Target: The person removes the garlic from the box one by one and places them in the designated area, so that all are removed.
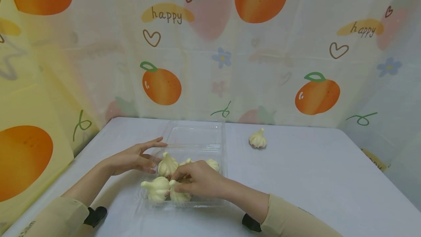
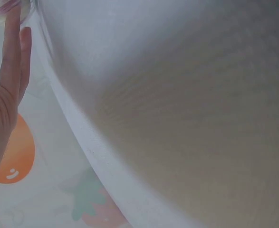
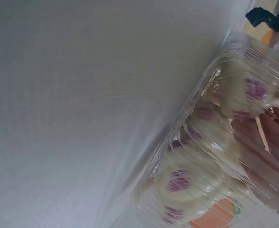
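Observation:
A clear plastic box (image 1: 210,204) with its lid (image 1: 194,135) folded back holds several garlic bulbs. My right hand (image 1: 205,181) reaches into it from the right, thumb and fingers pinching a garlic bulb (image 1: 179,194) near the front wall. Left of that one lies another bulb (image 1: 157,189), its stem pointing left over the side. My left hand (image 1: 131,159) is at the box's left side, fingers extended, fingertips by the rim and close to a rear bulb (image 1: 167,165). Through the clear wall, the right wrist view shows bulbs with purple-marked bases (image 3: 179,180).
A single garlic bulb (image 1: 258,140) stands on the white table (image 1: 296,171), behind and right of the box. A printed curtain (image 1: 210,68) hangs along the table's back edge and both sides.

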A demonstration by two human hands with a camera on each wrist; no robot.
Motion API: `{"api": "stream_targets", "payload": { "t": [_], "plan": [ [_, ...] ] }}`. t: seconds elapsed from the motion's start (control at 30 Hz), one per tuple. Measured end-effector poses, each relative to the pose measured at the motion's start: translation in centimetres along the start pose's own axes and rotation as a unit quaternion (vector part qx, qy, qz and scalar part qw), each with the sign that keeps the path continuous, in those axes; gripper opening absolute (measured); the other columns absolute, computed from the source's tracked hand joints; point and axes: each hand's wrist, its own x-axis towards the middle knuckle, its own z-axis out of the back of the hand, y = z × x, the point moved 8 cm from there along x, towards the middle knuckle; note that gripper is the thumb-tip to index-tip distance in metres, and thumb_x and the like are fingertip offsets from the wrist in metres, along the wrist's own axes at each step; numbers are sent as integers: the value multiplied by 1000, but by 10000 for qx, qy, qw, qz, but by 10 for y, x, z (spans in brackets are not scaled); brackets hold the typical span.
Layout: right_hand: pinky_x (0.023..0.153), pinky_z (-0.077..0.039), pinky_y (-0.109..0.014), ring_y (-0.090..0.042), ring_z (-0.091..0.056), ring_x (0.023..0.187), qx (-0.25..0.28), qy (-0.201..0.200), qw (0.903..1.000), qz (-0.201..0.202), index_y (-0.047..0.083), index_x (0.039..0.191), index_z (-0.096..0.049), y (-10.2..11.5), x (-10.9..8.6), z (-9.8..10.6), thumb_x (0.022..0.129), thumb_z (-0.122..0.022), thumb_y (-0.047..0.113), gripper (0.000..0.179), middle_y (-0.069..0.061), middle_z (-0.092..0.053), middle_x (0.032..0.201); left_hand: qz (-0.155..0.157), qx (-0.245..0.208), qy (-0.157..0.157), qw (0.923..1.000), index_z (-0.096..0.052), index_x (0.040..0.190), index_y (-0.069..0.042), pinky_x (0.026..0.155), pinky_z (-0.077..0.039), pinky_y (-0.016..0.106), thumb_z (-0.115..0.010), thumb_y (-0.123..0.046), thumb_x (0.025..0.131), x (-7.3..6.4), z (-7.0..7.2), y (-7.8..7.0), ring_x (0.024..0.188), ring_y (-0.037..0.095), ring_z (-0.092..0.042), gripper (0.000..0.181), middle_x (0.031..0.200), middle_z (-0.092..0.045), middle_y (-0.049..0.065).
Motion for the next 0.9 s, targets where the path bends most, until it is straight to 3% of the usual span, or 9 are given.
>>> {"api": "stream_targets", "payload": {
  "t": [0.43, 0.9],
  "plan": [
    [88, -53, -12, -5, -70, 98, 119, -160, 9996, 205, 11, 106, -73, 3, -1, 9, 91, -71, 19, 17, 0, -78, 104, 3, -16, -8, 10000, -21, 157, -6, 94, -58, 35, -64, -9, 91, 1, 0, 1, 126, 11, -57, 78, 168, 14, 4],
    [89, -56, -20, -3, -69, 94, 592, -555, 9964, 249, 12, 103, -73, 5, -5, 33, 89, -73, 17, 15, -2, -78, 101, 16, -50, -4, 10000, -21, 157, -5, 94, -58, 35, -65, -10, 92, -1, 0, -2, 127, 11, -57, 78, 168, 14, 4]
  ]
}}
